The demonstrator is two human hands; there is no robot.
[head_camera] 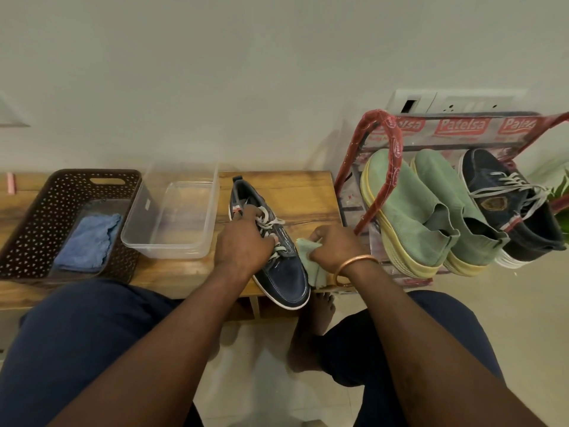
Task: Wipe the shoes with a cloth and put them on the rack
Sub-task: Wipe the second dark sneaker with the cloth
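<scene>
Navy shoe (288, 272) lies frame centre on the desk (301, 195), heel up, toe lower right, left hand (243, 245) gripping its laced top, right hand (335, 248) pinching the green cloth (311, 263) just beside its right flank, rack (354, 167) further right, nearer that hand.

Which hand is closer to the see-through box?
The left. The left hand grips the blue shoe just right of the see-through box; the right hand holds the green cloth farther right, beyond the shoe.
</scene>
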